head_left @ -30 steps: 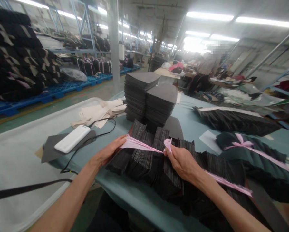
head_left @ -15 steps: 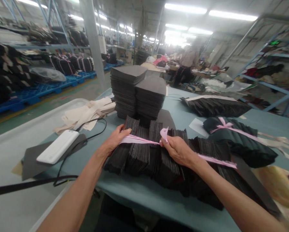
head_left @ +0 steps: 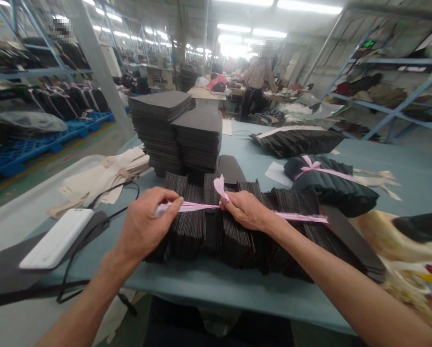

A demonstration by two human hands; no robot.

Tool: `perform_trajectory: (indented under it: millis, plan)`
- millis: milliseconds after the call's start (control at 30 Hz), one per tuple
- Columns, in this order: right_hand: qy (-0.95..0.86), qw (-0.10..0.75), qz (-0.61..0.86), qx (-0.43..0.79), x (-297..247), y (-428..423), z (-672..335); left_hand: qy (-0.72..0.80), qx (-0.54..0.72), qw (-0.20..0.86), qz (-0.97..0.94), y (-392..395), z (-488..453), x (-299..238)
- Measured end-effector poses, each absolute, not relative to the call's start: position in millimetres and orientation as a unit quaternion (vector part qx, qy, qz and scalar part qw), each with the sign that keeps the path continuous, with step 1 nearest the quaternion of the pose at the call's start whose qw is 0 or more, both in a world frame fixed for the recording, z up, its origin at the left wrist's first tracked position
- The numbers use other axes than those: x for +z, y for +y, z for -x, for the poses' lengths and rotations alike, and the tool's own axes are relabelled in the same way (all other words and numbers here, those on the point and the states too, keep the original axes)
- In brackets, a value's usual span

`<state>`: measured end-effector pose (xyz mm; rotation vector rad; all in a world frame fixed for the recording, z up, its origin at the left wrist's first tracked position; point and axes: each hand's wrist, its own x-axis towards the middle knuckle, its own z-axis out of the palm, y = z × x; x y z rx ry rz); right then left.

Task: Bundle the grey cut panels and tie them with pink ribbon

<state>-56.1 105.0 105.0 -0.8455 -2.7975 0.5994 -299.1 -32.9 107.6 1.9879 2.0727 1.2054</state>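
Note:
A long row of dark grey cut pieces [head_left: 190,231], packed on edge in several bunches, lies across the table in front of me. A pink fabric strip [head_left: 295,217] runs along the top of the row. My left hand [head_left: 149,219] pinches the strip between thumb and fingers at the row's left end. Further right, my right hand [head_left: 242,209] is closed on the strip, and a loose pink end sticks up above its fingers. Between the two hands the strip is stretched straight.
Behind the row stand two tall stacks of dark pieces [head_left: 197,137]. Leftward lie a white power bank [head_left: 57,238] with a black cable and pale fabric strips [head_left: 100,176]. A dark bundle tied in pink [head_left: 327,180] lies right. A person [head_left: 257,82] stands in the background.
My left hand has turned so its back shows, still pinching the strip. My right hand keeps its grip near the same spot. The camera view has swung to the right.

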Motion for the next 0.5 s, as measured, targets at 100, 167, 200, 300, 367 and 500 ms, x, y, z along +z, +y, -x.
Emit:
perform_trajectory:
  millis: [100,167,200,300,367,500]
  plan:
    - [-0.936,0.062,0.29,0.191,107.1,104.4,57.5,0.572,0.279,0.006,-0.771,-41.8,274.4,114.8]
    - [-0.938,0.053,0.29,0.185,107.3,104.1,58.2,0.534,0.236,-0.034,-0.811,-44.7,264.1,109.6]
    - [-0.938,0.05,0.29,0.184,107.2,104.0,58.4,0.524,0.221,-0.056,-0.821,-46.0,261.8,105.4]
    - [-0.938,0.039,0.294,0.181,107.3,104.5,58.8,0.518,0.184,-0.107,-0.828,-51.0,263.5,93.2]
    - [-0.937,0.029,0.3,0.178,108.4,104.9,59.3,0.516,0.176,-0.114,-0.831,-54.4,267.1,88.6]
    - [-0.936,0.012,0.306,0.171,111.5,104.8,60.3,0.515,0.181,-0.122,-0.829,-58.0,266.6,88.2]
